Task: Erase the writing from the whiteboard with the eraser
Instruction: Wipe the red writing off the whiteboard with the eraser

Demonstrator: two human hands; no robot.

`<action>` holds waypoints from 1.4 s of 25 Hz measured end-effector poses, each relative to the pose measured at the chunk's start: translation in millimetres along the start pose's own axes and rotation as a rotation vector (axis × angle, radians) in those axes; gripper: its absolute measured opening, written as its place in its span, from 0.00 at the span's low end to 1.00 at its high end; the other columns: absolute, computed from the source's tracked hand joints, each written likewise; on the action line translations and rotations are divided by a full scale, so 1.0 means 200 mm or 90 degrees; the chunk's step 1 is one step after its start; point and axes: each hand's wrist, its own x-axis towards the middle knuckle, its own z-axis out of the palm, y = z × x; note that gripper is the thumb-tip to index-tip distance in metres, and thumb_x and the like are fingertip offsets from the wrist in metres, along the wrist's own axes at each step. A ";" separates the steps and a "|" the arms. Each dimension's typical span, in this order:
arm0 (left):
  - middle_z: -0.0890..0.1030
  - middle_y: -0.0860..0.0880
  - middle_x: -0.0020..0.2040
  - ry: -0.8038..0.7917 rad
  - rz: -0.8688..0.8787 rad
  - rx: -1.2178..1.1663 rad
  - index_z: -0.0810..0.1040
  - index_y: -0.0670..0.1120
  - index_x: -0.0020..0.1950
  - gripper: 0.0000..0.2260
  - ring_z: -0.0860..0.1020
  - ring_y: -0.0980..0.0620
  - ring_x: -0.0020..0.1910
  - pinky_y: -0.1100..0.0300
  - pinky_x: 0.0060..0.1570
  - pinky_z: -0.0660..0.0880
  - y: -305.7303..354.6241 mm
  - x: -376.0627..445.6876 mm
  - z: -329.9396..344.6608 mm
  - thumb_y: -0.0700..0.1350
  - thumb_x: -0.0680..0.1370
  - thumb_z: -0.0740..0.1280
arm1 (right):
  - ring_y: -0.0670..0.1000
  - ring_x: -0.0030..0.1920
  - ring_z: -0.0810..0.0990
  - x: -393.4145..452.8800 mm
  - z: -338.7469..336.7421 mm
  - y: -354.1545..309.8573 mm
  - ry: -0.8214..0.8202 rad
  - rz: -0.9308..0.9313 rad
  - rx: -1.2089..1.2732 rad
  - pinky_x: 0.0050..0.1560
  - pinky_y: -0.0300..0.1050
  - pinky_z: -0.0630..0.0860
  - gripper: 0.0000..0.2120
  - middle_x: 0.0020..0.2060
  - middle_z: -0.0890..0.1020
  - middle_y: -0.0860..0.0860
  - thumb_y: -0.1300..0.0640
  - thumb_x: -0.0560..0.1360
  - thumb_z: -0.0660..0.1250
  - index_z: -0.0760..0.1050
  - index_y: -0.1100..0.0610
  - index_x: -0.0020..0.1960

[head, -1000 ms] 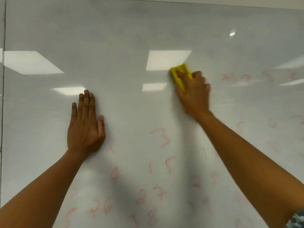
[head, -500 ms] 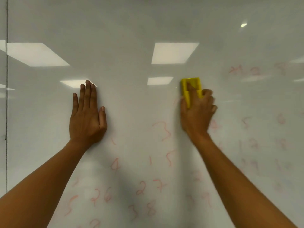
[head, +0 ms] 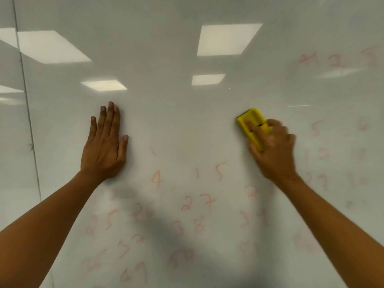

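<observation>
A glossy whiteboard (head: 170, 113) fills the view, with faint red numbers (head: 197, 202) written over its lower half and right side. My right hand (head: 272, 150) presses a yellow eraser (head: 252, 123) flat on the board, right of centre; the eraser tilts up to the left and the hand is motion-blurred. My left hand (head: 106, 144) lies flat on the board at left, fingers together and pointing up, holding nothing. The board's upper middle shows no writing.
The board's left edge (head: 25, 104) runs down as a dark vertical seam, with another pale panel beyond it. Ceiling lights reflect as bright rectangles (head: 226, 39) across the upper board.
My right hand has carried the eraser down the board and a little right; the red 3 near the centre is gone. My left hand stays planted.
</observation>
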 end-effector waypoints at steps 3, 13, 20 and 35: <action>0.43 0.45 0.86 -0.009 -0.028 0.001 0.43 0.41 0.85 0.32 0.40 0.50 0.84 0.56 0.81 0.34 -0.02 -0.11 0.01 0.52 0.84 0.48 | 0.60 0.57 0.70 -0.03 0.01 0.07 0.046 0.164 0.030 0.54 0.55 0.66 0.23 0.61 0.69 0.57 0.45 0.78 0.59 0.65 0.40 0.72; 0.44 0.45 0.86 -0.011 -0.029 -0.009 0.43 0.42 0.85 0.32 0.38 0.52 0.83 0.55 0.81 0.33 -0.03 -0.11 0.02 0.53 0.85 0.49 | 0.58 0.48 0.71 -0.24 0.22 -0.87 0.020 0.023 0.036 0.46 0.51 0.65 0.25 0.60 0.72 0.56 0.47 0.76 0.62 0.64 0.40 0.73; 0.37 0.49 0.84 -0.109 0.022 -0.003 0.38 0.44 0.84 0.32 0.36 0.51 0.83 0.56 0.81 0.33 -0.09 -0.10 -0.05 0.55 0.85 0.46 | 0.58 0.44 0.75 -0.08 0.11 -0.58 -0.057 -0.363 -0.048 0.45 0.50 0.64 0.25 0.59 0.75 0.57 0.46 0.73 0.58 0.67 0.38 0.71; 0.39 0.42 0.85 -0.100 -0.063 -0.045 0.40 0.39 0.84 0.34 0.39 0.44 0.84 0.54 0.80 0.34 -0.34 0.04 -0.17 0.55 0.86 0.50 | 0.60 0.49 0.73 0.11 0.24 -1.18 0.041 -0.145 0.031 0.47 0.52 0.64 0.25 0.60 0.74 0.59 0.47 0.76 0.61 0.65 0.41 0.73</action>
